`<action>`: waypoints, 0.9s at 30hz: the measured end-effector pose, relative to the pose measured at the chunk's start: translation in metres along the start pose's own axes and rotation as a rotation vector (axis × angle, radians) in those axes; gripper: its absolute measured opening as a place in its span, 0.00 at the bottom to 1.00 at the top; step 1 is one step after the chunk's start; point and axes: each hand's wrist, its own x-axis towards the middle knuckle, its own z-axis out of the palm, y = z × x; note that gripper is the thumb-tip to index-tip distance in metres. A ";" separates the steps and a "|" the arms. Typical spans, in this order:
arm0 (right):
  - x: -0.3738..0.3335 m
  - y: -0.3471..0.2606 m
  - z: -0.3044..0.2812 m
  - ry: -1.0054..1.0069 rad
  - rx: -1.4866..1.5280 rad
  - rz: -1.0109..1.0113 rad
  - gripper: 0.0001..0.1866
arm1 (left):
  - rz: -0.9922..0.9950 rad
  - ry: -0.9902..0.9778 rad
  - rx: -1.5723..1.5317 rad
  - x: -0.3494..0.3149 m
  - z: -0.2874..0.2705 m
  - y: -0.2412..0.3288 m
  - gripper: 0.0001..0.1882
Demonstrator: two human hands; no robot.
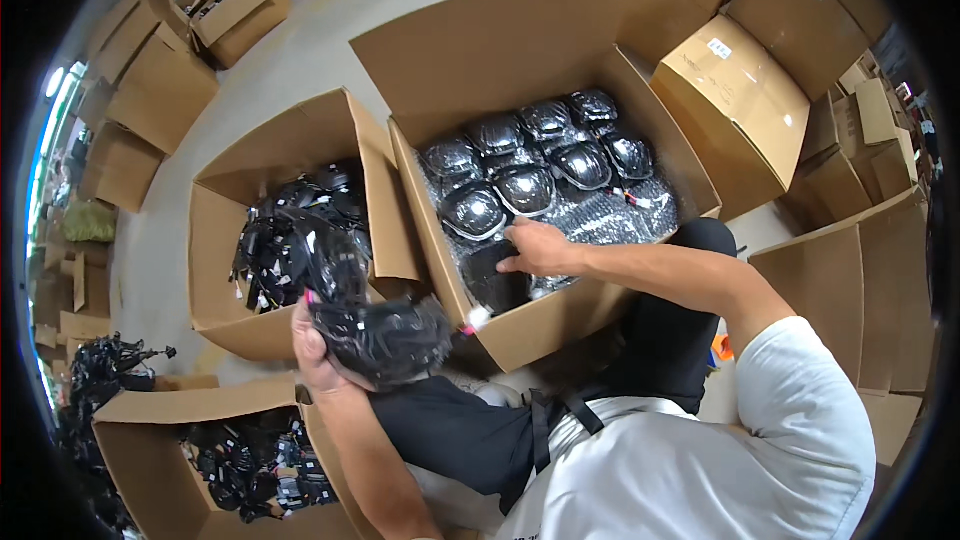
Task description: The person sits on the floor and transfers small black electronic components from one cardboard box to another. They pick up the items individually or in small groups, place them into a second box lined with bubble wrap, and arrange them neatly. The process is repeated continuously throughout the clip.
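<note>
My left hand [314,345] is closed around black plastic-wrapped parts [385,340], held in front of the left carton. A pink lead shows by its fingers, and a white connector [477,319] dangles at the right end. My right hand [543,248] reaches into the large carton's near left corner, with its thumb against a dark rounded part [495,278] and its fingers curled beside it. Beyond it, several shiny black dome-shaped parts [525,188] in clear wrap sit in rows on bubble wrap [625,225]. Part of my right hand's grip is hidden.
The large open carton [560,315] has raised flaps. Left of it stands a carton [220,285] with loose black wired parts; another carton [140,440] with small parts is nearer. A closed carton [745,90] stands at right, and more boxes line the floor's edges.
</note>
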 end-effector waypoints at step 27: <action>-0.033 -0.017 -0.245 0.723 0.282 -0.210 0.29 | -0.319 0.184 -0.194 0.068 0.087 -0.036 0.29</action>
